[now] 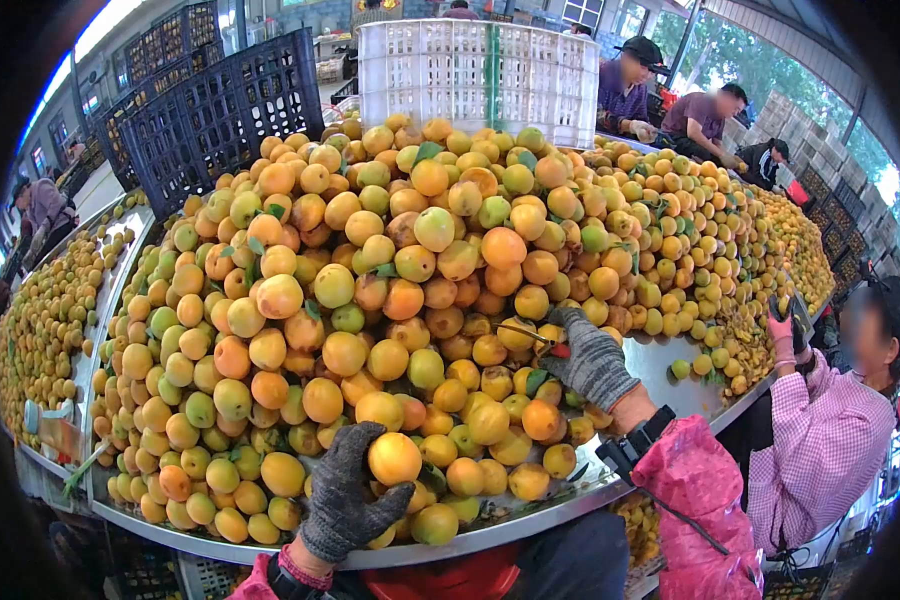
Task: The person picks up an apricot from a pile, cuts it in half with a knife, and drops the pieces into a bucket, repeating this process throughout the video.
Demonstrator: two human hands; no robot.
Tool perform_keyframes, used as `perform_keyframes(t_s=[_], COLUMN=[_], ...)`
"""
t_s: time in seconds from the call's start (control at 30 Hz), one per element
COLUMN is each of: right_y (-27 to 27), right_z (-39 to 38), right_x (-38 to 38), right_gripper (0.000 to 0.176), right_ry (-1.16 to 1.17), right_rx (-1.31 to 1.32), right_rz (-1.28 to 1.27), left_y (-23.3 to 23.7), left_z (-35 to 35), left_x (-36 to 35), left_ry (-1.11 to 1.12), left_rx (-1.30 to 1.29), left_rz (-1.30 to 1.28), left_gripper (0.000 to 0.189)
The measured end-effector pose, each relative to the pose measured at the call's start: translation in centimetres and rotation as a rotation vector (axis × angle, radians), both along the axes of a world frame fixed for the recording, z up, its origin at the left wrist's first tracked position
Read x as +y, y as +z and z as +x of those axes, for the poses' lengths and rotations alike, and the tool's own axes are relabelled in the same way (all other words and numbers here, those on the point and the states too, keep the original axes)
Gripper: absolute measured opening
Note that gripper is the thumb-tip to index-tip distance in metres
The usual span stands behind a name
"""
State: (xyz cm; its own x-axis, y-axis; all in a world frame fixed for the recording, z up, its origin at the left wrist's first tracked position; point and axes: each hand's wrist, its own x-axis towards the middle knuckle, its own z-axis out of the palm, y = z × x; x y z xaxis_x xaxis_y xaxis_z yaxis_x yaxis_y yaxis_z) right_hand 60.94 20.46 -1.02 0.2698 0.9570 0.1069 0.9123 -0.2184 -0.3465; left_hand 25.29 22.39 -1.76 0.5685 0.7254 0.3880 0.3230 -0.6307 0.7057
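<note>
A large heap of orange, yellow and green round fruit (pixel 380 260) covers a metal table (pixel 670 372). At the near edge, my left hand (pixel 348 495), in a dark grey knitted glove, has its fingers around an orange fruit (pixel 395 458). To the right, my right hand (pixel 588 358), in a lighter grey glove, holds a small tool (pixel 542 341) with a red handle and a thin metal part pointing left over the fruit. A few green leaves lie among the pieces.
Dark plastic crates (pixel 225 110) and a white crate (pixel 478 80) stand behind the heap. A co-worker in a pink checked shirt (pixel 820 445) is at the right; other people work at the back right and far left. Another fruit-covered table (pixel 120 280) stands left.
</note>
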Motion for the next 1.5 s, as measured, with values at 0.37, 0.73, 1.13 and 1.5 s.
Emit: perform_keyframes(t_s=[0.37,0.73,1.13,1.5], right_y=[-1.9,3.3,1.2,0.6], right_z=[2.9,-2.4,-6.9,-6.3], right_x=[-0.6,-1.4,7.5,9.5], right_gripper=[0.052,0.037,0.028,0.036], right_ry=[-0.416,-0.075,0.037,0.161], right_rx=[0.739,0.842,-0.144,-0.15], right_rz=[0.065,-0.032,-0.151,-0.286], left_y=[-0.2,0.5,-0.3,0.1], left_z=[0.2,0.3,-0.2,-0.4], left_x=[-0.3,-0.6,0.3,0.3], left_ry=[0.027,0.042,0.009,-0.027], left_rx=[-0.044,-0.084,-0.111,-0.172], left_rz=[-0.105,-0.153,-0.034,-0.072], left_gripper=[0.061,0.059,0.061,0.06])
